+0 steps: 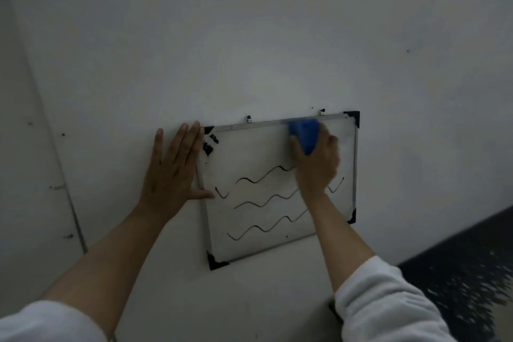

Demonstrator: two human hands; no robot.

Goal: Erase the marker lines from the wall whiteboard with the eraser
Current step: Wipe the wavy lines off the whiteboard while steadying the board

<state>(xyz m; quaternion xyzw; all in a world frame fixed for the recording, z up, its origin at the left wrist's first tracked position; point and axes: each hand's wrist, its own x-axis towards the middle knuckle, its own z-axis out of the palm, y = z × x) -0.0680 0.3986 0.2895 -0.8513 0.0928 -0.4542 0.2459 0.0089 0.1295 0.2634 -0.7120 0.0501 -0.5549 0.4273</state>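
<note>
my right hand [316, 166] has its grip closed around the blue eraser [304, 134], pressed to the whiteboard [249, 153] near its top edge. my left hand [173, 166] lies flat and open, holding nothing, across the board's left frame. three wavy marker lines [266, 200] sit lower on the board, not yet wiped. the board looks tilted on its two hooks [249, 118], so a hard sideways stroke could swing or unhook it. the frame hems the eraser in above and to the right; the open room is down and left, toward the lines.
</note>
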